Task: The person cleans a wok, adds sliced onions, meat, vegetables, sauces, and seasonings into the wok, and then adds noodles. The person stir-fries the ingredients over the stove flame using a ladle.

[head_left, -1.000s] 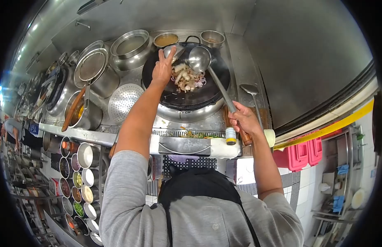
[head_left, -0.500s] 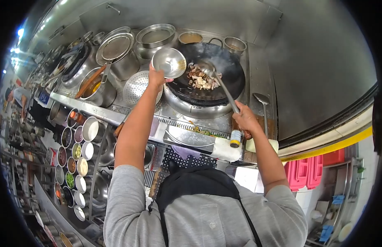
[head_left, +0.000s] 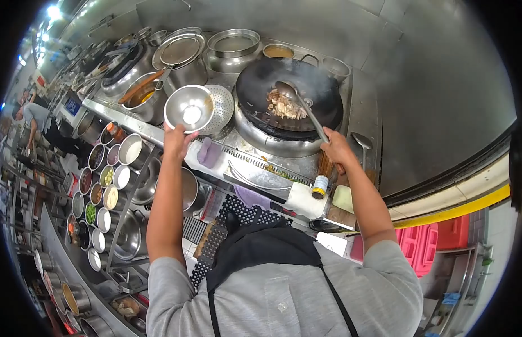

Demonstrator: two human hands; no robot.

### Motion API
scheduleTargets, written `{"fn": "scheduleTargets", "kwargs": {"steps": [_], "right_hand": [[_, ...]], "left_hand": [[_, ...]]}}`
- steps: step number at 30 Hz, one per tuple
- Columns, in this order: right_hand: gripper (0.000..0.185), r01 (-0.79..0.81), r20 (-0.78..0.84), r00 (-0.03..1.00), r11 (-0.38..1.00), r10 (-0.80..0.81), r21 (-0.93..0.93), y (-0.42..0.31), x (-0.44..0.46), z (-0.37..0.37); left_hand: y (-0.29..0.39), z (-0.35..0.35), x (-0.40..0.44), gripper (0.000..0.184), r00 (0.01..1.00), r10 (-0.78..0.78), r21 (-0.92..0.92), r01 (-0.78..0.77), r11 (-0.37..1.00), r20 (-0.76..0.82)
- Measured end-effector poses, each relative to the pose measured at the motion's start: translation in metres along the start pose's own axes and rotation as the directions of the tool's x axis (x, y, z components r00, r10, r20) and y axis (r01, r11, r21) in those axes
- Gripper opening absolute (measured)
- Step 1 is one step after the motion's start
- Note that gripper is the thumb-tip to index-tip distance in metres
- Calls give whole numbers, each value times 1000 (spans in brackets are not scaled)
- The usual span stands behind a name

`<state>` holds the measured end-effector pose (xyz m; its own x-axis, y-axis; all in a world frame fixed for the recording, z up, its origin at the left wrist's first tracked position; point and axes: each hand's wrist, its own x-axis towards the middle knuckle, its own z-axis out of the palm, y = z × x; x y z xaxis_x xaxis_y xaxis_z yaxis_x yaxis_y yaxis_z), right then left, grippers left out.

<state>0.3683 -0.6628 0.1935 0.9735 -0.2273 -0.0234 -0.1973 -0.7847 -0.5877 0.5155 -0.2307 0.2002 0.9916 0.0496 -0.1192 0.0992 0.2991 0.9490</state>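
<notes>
My left hand (head_left: 179, 141) grips the rim of a metal bowl (head_left: 179, 106), tilted so its shiny inside shows. Only a little brownish residue marks that bowl's side. Left of the wok, it overlaps a perforated strainer (head_left: 220, 110) lying on the stove. My right hand (head_left: 337, 149) is closed round the handle of a long ladle (head_left: 311, 117). The ladle's cup rests in a black wok (head_left: 255, 84), against pieces of sliced food (head_left: 288, 106) in pale and brown tones. Light steam rises from the wok.
A pot with a wooden-handled tool (head_left: 142, 87) and a mesh strainer on a pot (head_left: 179, 51) stand at left. A spatula (head_left: 362, 141) and a labelled bottle (head_left: 320, 187) lie right. Ingredient containers (head_left: 111, 197) line the left rack. Another person (head_left: 36, 118) works far left.
My left hand has carried the bowl left and slightly down, away from the wok. The ladle stays in the wok among the food. The whole view has shifted a little.
</notes>
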Motion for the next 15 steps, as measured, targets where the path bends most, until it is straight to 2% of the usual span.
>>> {"fn": "scheduleTargets", "kwargs": {"steps": [1,3,5,7,8,10,11,14,15], "right_hand": [[60,45,-25,999,998,-46,-45,3,10,0],[61,46,-56,997,977,-58,-207,-6,23,-7],[61,72,-29,996,976,-79,-204,-11,33,-13],[59,167,92,985,945,-147,-280,-19,36,-23],[59,205,87,978,945,-189,-254,-12,30,-27],[59,266,133,963,917,-236,-296,-10,6,-46],[59,278,139,959,911,-246,-305,-9,-6,-53],[60,252,135,965,934,-224,-252,-13,-30,-49],[61,188,142,978,949,-156,-254,-19,-27,-43]], "left_hand": [[-3,-18,-8,59,999,37,35,-37,999,2],[-2,-45,-33,61,997,45,-34,-47,998,-66],[-5,-74,-53,62,988,52,-61,-61,996,-145],[-8,-105,-78,63,976,51,-119,-77,990,-212],[-13,-127,-88,62,958,25,-106,-57,993,-284],[-23,-176,-114,62,946,63,-85,-95,992,-317],[-15,-180,-139,62,920,37,-131,-95,987,-389],[-27,-240,-182,66,881,58,-144,-141,979,-470],[-32,-257,-195,67,860,67,-126,-150,981,-505]]}}
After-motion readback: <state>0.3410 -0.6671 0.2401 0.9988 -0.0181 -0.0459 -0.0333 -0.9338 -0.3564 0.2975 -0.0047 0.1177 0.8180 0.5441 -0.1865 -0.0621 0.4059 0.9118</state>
